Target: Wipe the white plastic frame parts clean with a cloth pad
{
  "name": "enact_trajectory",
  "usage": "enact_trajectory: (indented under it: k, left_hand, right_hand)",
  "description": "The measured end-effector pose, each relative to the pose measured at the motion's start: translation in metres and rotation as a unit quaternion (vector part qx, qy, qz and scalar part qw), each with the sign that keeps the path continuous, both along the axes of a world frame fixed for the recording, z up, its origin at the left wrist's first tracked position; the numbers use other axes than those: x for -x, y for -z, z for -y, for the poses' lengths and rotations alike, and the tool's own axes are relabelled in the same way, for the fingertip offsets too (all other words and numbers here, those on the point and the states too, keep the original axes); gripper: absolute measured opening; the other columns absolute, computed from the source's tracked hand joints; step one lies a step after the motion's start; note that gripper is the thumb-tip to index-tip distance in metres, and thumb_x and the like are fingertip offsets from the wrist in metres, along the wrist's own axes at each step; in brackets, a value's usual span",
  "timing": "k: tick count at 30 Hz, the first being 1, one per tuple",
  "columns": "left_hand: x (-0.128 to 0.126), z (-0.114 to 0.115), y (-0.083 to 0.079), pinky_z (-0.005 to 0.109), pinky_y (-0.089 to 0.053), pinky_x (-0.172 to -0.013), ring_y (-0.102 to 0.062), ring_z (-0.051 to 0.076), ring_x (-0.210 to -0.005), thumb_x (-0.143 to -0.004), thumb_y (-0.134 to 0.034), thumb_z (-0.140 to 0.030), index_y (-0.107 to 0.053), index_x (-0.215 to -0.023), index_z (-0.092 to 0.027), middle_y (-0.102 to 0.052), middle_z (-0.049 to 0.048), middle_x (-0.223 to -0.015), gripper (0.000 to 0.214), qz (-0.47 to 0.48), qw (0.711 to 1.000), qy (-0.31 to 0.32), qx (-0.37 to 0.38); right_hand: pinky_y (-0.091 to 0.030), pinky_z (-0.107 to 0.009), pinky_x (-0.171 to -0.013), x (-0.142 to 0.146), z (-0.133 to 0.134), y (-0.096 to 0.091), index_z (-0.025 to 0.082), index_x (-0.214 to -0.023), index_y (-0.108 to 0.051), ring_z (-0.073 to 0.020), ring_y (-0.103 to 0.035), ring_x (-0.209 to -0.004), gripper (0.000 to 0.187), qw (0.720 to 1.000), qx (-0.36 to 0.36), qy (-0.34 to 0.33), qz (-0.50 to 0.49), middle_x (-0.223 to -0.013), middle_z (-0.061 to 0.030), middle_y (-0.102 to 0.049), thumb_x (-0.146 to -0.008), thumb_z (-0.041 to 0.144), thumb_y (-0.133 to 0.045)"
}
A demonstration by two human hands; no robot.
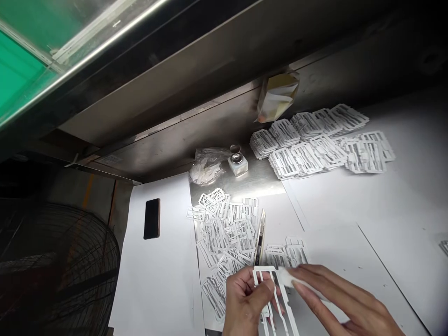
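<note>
My left hand [245,301] pinches a white plastic frame part [276,298] at the bottom centre of the view, holding it over the table. My right hand [346,303] presses a small white wad, like a cloth or wipe [289,278], against the top of that frame. Just above the hands lies a utility knife [261,238] on a loose heap of white frame offcuts [227,238]. A few more white parts [287,254] lie right of the knife.
Neat stacks of white frame parts [322,142] cover the far right of the white table [367,210]. A small glass jar [238,163], a clear plastic bag [206,168] and a taped pouch [276,95] sit by the metal back wall. A black phone [151,218] lies left; a fan grille [56,270] stands beyond the edge.
</note>
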State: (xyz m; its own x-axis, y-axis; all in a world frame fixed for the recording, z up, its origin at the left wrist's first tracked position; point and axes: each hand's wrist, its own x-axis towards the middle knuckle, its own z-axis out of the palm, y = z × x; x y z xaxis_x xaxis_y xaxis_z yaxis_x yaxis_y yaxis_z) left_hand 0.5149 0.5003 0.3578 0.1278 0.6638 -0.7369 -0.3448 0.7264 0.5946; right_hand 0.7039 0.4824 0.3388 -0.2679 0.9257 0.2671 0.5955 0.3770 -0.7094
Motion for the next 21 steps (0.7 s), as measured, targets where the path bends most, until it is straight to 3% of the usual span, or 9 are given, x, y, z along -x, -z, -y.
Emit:
enact_trajectory:
  k: [3, 6, 12, 17, 21]
  left_hand:
    - [0.002, -0.001, -0.002, 0.018, -0.031, -0.037, -0.048, 0.008, -0.041, -0.063, -0.085, -0.044, -0.067, -0.071, -0.013, -0.064, 0.0005, -0.053, 0.037, -0.005, 1.000, 0.000, 0.008]
    - [0.004, -0.001, -0.002, 0.019, -0.034, -0.039, -0.050, 0.008, -0.042, -0.062, -0.086, -0.045, -0.068, -0.071, -0.013, -0.064, 0.0008, -0.054, 0.038, 0.003, 1.000, 0.007, 0.007]
    - [0.009, -0.002, -0.001, 0.019, -0.032, -0.039, -0.052, 0.009, -0.044, -0.065, -0.083, -0.042, -0.068, -0.073, -0.012, -0.066, 0.0028, -0.057, 0.033, 0.001, 0.999, 0.040, 0.006]
    - [0.012, -0.003, -0.002, 0.020, -0.030, -0.039, -0.052, 0.009, -0.043, -0.063, -0.084, -0.042, -0.068, -0.071, -0.013, -0.065, 0.0013, -0.058, 0.034, 0.007, 0.999, 0.039, 0.025]
    - [0.013, -0.004, -0.001, 0.020, -0.030, -0.040, -0.050, 0.009, -0.043, -0.064, -0.083, -0.042, -0.067, -0.072, -0.013, -0.063, 0.0008, -0.055, 0.033, 0.012, 0.999, 0.048, 0.021]
  right_hand:
    - [-0.058, -0.021, -0.089, 0.000, -0.006, -0.002, 0.023, -0.121, -0.062, -0.0201, -0.068, -0.101, 0.023, 1.000, 0.005, 0.027, -0.011, -0.114, -0.0050, -0.067, -0.099, 0.025, -0.057]
    - [-0.058, -0.017, -0.085, 0.005, -0.006, -0.008, 0.025, -0.120, -0.062, -0.0177, -0.070, -0.096, 0.020, 0.999, 0.015, 0.020, -0.024, -0.110, -0.0034, -0.068, -0.100, 0.026, -0.055]
    - [-0.059, -0.020, -0.077, 0.012, -0.013, -0.007, 0.023, -0.133, -0.058, -0.0179, -0.068, -0.097, 0.034, 0.999, 0.014, -0.004, -0.048, -0.112, -0.0061, -0.067, -0.099, 0.020, -0.056]
    - [-0.058, -0.019, -0.083, 0.014, -0.008, -0.008, 0.025, -0.121, -0.062, -0.0176, -0.070, -0.092, 0.022, 0.999, 0.017, 0.021, -0.047, -0.108, -0.0032, -0.068, -0.099, 0.023, -0.057]
    - [-0.059, -0.018, -0.079, 0.018, -0.008, -0.009, 0.024, -0.124, -0.061, -0.0167, -0.069, -0.092, 0.026, 0.999, -0.001, 0.002, -0.050, -0.106, -0.0040, -0.069, -0.099, 0.020, -0.056]
